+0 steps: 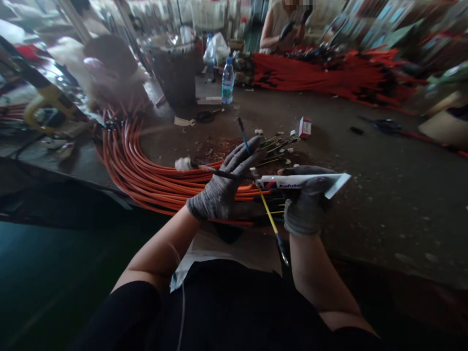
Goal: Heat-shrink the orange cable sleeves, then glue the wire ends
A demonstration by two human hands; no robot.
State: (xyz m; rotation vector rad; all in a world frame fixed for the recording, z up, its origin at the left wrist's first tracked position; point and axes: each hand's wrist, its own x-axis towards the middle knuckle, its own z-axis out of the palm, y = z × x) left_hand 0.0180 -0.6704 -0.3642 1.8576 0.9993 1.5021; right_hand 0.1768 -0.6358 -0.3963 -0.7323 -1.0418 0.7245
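My right hand (310,202), in a grey glove, is closed around a white glue tube (292,181) lying nearly level, its nozzle pointing left. The nozzle meets the cable end beside my left hand (226,187), which is gloved too and grips that end between its fingers. From the grip a yellow wire (268,212) with a metal lug hangs down toward me, and a blue wire (243,134) sticks up. A dark lead with a blurred whitish end (183,164) points left from the same hand. Beneath both hands lies a bundle of orange cables (146,170).
Several stripped cable ends with white connectors (280,144) lie beyond my hands. A small red-and-white box (305,127), a water bottle (227,82) and a dark bucket (171,73) stand on the bench. Across it, a person (280,27) works behind a red cable pile (318,70).
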